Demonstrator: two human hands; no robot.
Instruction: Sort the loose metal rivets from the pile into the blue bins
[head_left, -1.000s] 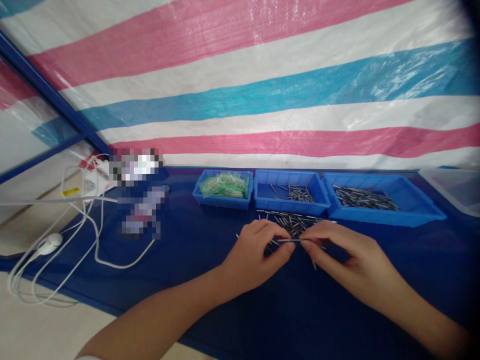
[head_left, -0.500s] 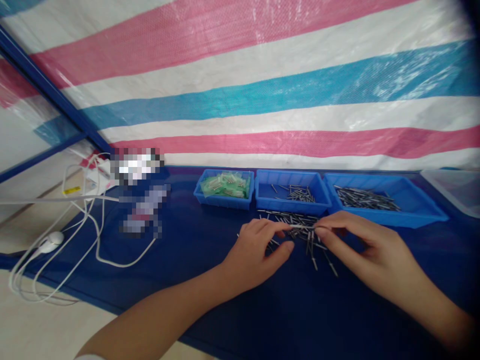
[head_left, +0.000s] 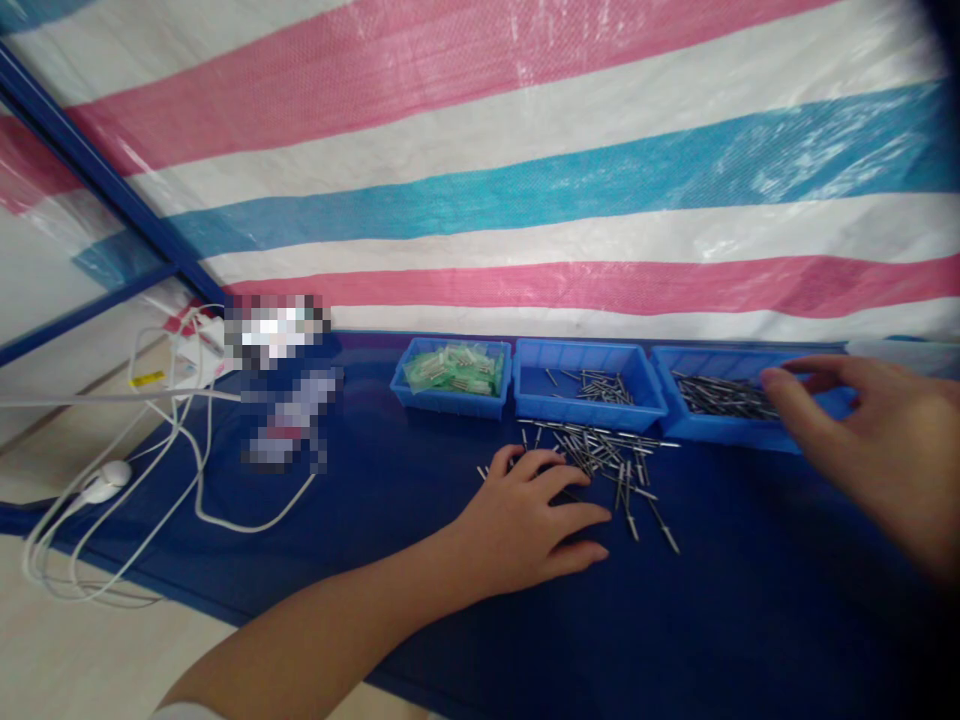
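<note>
Blind rivets lie in a loose pile (head_left: 589,450) on the blue tabletop, several of them pointing toward the near side. My left hand (head_left: 529,520) rests palm down at the left edge of the pile, fingers spread, with some rivets partly hidden beneath it. Over the right blue bin (head_left: 720,428), my right hand (head_left: 870,430) has its thumb and index finger bent close together; whether a rivet is between them is hidden. That bin holds many dark rivets (head_left: 724,396). A smaller group of rivets (head_left: 604,388) lies in the middle blue bin (head_left: 585,410).
In the left blue bin (head_left: 450,402) are green-and-clear plastic packets (head_left: 457,370). White cables (head_left: 199,480) and a plug (head_left: 112,480) tangle at the left, near two blurred-out items. A striped plastic sheet (head_left: 480,210) hangs behind the table; a clear tub (head_left: 900,350) is partly covered at far right.
My right hand has moved from the pile, where it held a rivet, rightward to over the right bin. My left hand's fingers have spread and it has let go of that rivet.
</note>
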